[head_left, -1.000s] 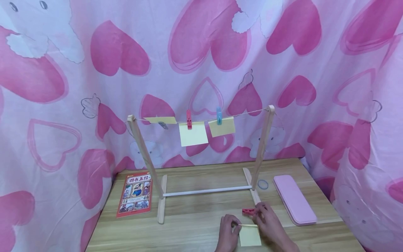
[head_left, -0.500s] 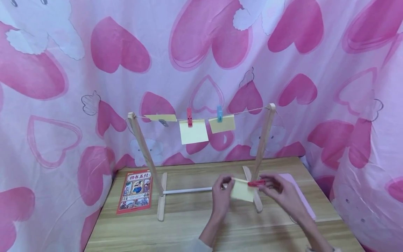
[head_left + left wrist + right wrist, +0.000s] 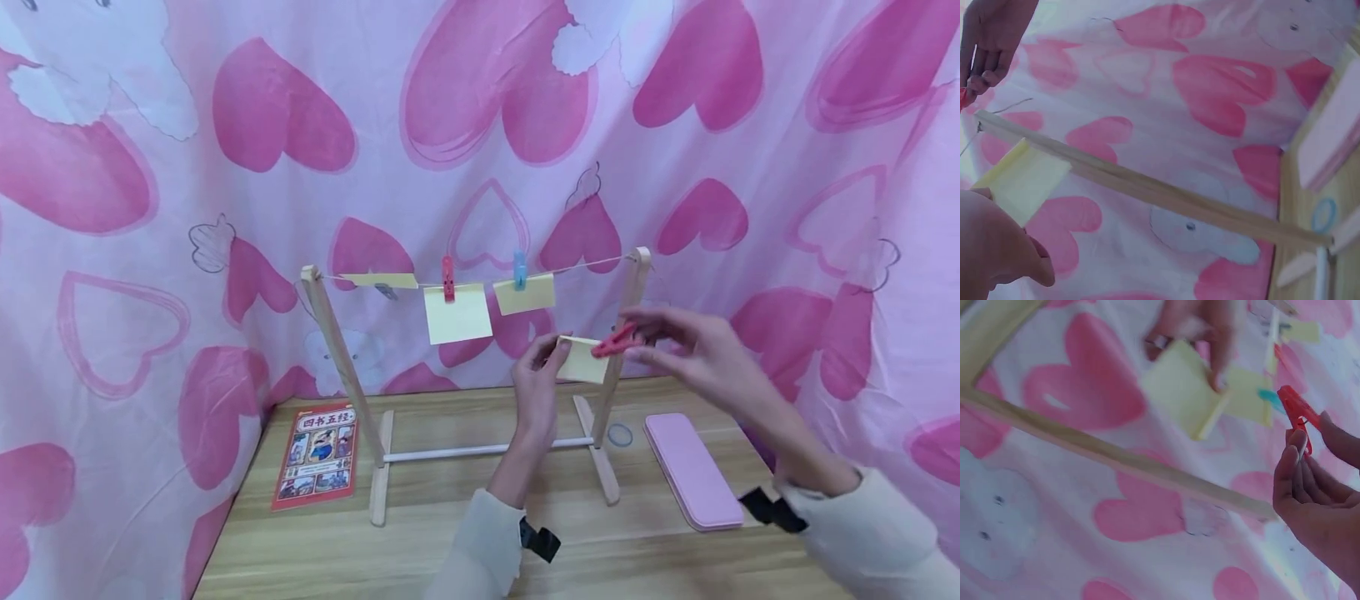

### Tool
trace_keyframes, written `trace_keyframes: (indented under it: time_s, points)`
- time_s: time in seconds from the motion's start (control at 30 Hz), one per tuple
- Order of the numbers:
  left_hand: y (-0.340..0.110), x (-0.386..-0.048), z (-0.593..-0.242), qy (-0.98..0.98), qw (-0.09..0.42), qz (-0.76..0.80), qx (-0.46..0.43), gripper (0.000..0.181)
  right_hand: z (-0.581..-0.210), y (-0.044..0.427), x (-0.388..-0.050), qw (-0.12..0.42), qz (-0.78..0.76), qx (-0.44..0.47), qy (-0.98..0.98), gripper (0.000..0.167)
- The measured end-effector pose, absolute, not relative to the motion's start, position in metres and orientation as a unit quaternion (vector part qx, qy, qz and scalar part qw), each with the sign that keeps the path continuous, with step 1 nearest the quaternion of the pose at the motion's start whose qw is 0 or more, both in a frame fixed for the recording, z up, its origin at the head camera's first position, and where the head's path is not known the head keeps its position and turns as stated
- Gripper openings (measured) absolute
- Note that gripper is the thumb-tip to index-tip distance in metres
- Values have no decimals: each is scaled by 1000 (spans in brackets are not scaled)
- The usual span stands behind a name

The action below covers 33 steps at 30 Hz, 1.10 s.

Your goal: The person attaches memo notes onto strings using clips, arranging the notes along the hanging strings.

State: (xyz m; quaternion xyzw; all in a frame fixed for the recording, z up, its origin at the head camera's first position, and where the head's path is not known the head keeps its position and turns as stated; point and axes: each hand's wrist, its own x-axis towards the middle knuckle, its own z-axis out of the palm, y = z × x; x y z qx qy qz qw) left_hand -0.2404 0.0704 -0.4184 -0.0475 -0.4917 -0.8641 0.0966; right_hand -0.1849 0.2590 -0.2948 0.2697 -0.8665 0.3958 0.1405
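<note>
My left hand [image 3: 534,392] pinches a yellow sticky note [image 3: 583,362] by its left upper corner, in front of the right post of the wooden stand [image 3: 341,367]. The note's top edge is folded over, as the left wrist view shows on the note [image 3: 1032,181]. My right hand [image 3: 701,350] pinches a red clothespin [image 3: 617,340] between thumb and fingers, just right of the note. In the right wrist view a gap separates the clothespin [image 3: 1296,406] from the note [image 3: 1182,390]. Both hands are raised somewhat below the string [image 3: 587,268] tied between the posts.
A red clothespin [image 3: 448,279] and a blue clothespin [image 3: 520,271] sit on the string over two hanging notes; a third note [image 3: 378,281] tilts nearly flat at left. A booklet [image 3: 315,456], pink case [image 3: 692,471] and blue ring [image 3: 620,435] lie on the table [image 3: 315,550].
Both hands have risen from the table towards the string, carrying the note and the red clothespin. The case and ring show again beneath the right arm.
</note>
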Motion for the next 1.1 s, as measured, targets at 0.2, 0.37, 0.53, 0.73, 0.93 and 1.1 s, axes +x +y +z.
trace_keyframes:
  time_s: [0.2,0.37,0.53,0.73,0.93,1.1]
  points:
    - [81,-252,-402,-437,67,-896,-35,24,-250,261,-207,142,397,277,-863,41]
    - [89,-264,-396,-386,64,-920,16,25,-230,257,-226,188,339,280,-879,38]
    - [97,-278,-394,-328,70,-942,28,9,-212,253,-247,211,306,259,-891,32]
    - [110,-281,-394,-246,39,-968,39,11,-193,249,-262,210,262,256,-907,24]
    - [121,-281,-392,-247,38,-968,18,19,-181,249,-266,188,248,239,-920,20]
    - [122,-280,-381,-252,62,-966,12,13,-176,246,-268,170,223,240,-929,19]
